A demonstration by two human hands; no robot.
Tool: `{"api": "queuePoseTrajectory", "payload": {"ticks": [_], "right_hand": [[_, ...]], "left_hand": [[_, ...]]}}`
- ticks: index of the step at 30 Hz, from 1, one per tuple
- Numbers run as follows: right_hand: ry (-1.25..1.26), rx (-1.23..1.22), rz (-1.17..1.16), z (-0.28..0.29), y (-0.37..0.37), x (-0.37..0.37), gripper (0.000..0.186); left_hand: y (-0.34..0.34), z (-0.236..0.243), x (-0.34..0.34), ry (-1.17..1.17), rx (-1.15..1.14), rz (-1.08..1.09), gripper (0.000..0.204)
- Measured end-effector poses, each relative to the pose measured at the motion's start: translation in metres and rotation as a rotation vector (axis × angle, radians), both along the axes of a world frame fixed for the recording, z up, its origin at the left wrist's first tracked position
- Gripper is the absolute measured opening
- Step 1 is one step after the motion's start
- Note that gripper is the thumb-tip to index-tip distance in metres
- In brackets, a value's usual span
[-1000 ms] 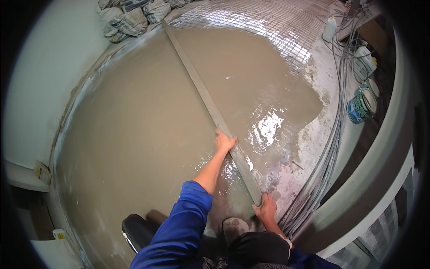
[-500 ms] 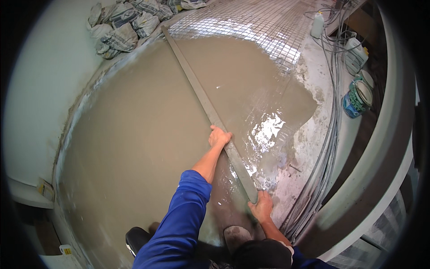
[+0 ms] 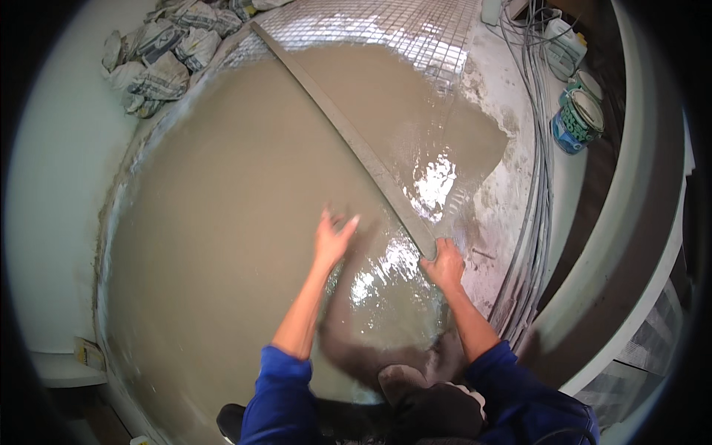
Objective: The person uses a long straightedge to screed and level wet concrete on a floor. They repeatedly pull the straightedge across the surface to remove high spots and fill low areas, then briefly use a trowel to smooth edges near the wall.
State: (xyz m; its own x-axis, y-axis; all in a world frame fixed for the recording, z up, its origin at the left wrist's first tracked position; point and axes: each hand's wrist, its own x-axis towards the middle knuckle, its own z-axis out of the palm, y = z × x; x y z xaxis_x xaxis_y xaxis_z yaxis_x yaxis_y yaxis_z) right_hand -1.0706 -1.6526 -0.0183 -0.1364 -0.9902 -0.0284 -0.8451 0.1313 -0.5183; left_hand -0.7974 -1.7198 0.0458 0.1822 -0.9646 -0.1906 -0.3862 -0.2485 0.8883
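Observation:
A long grey screed bar (image 3: 348, 133) lies slantwise across the wet mortar (image 3: 222, 200), its far end near the mesh and its near end toward me. My right hand (image 3: 446, 264) grips that near end, thumb on one side and fingers on the other. To the left of the bar my left hand (image 3: 334, 236) is off it, above the mortar, fingers spread and slightly blurred, with nothing in them. Shiny wet patches show on both sides of the bar's near half.
Wire mesh (image 3: 371, 26) covers the floor at the far side. Crumpled sacks (image 3: 163, 74) are heaped by the left wall. Grey cables (image 3: 538, 200) run along the right, beside paint cans (image 3: 578, 119) and a white jug (image 3: 565, 46). A nail-like piece (image 3: 483, 254) lies near my right hand.
My left hand has let go of the bar's middle and moved left. My right hand, still on the near end, has shifted farther from me with the bar. The view has moved too.

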Motion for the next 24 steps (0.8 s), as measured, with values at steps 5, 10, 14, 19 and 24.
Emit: {"api": "queuePoseTrajectory", "payload": {"ticks": [5,10,14,19,24], "right_hand": [[0.000,-0.002,0.012,-0.001,-0.068,-0.022,0.048],[0.089,-0.012,0.038,-0.006,-0.138,-0.062,0.052],[0.111,-0.007,0.008,-0.005,-0.191,-0.090,0.052],[0.163,0.025,-0.004,0.002,-0.257,-0.124,0.047],[0.371,0.019,-0.120,0.011,-0.333,-0.188,0.048]], "left_hand": [[0.121,0.073,0.143,-0.386,0.037,0.187,0.081],[0.279,0.147,0.289,-0.803,0.004,0.518,0.064],[0.391,0.203,0.350,-0.883,0.080,0.816,0.063],[0.487,0.269,0.296,-1.335,0.572,1.001,0.066],[0.466,0.244,0.254,-1.321,0.684,0.904,0.067]]}}
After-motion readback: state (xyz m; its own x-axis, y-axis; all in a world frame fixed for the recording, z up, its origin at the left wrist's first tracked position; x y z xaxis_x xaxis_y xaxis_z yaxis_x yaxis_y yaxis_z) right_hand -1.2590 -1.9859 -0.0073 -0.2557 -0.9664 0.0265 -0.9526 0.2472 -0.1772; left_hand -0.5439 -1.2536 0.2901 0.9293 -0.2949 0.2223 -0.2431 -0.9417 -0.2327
